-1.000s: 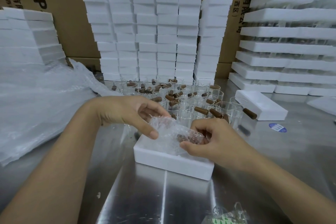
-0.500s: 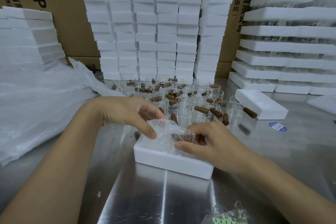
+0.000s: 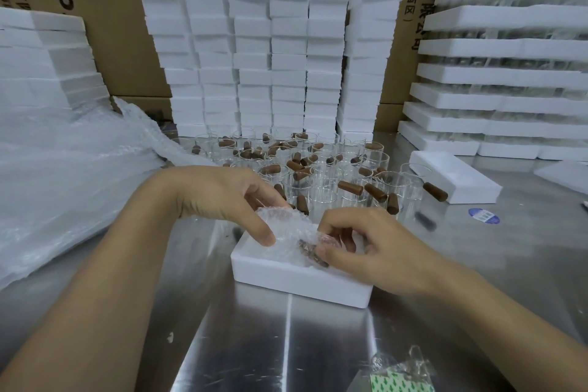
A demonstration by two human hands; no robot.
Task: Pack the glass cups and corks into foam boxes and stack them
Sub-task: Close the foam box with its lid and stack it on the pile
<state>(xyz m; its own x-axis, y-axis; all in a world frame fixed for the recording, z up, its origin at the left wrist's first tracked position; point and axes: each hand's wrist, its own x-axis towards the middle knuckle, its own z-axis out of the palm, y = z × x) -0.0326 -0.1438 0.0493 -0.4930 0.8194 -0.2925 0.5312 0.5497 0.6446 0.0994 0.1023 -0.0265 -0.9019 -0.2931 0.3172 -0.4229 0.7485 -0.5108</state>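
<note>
A crumpled piece of bubble wrap is being pinched from both sides over an open foam box lying directly beneath the grip. The left hand is being held palm-down, thumb and curled fingers closed on the wrap's near edge. The right hand is being kept curled, its fingertips clamped on the wrap around a brown cork seen through the plastic. Loose glass cups and more corks are being left standing just beyond the hands. Compared with a second ago, both hands are being kept over the box, the wrapped cork being drawn slightly closer to the left thumb.
</note>
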